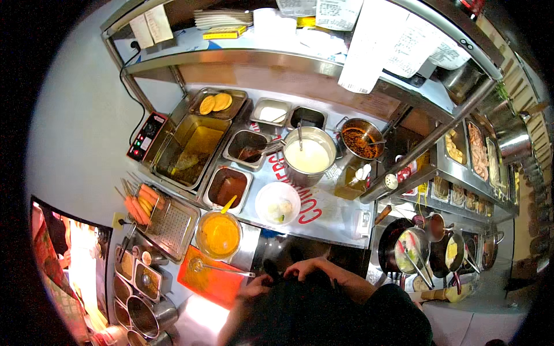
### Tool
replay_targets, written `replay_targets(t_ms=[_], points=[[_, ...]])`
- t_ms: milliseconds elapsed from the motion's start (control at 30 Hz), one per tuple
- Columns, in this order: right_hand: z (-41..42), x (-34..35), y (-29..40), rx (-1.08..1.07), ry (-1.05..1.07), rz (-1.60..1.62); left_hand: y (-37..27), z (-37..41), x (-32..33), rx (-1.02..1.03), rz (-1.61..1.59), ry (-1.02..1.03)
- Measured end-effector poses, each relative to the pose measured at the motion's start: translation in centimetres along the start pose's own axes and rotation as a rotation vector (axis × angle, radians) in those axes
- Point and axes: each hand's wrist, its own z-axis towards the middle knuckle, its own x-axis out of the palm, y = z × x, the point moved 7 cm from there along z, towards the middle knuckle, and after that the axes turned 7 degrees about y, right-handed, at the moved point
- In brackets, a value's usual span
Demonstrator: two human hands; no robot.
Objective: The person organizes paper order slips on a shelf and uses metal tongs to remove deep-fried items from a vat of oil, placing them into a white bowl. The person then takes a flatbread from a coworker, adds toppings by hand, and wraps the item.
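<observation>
My left hand is close to my body, beside the handle end of a metal ladle that lies across an orange cutting board. My right hand has bent fingers, near the dark front of my clothing. Something dark sits between the two hands; what it is, or whether either hand holds it, is too dim to tell. Ahead on the counter stands a white bowl with a little pale and green food in it. A glass bowl of orange sauce is to its left.
Left are a deep fryer and a perforated tray with skewered sausages. A pot of white batter and a pot of red chili oil stand behind. Several pans sit right, one holding vegetables. A shelf rail overhangs.
</observation>
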Motion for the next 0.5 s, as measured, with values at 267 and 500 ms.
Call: replay_targets(t_ms=[267,500], points=[[-0.1,0.2,0.1,0.116,0.074,-0.019,2.7,0.3,1.1,0.034,-0.059,0.050],[0.9,0.3,1.5,0.098,0.192,-0.059,1.9,-1.6,2.5,0.055,-0.193,-0.092]])
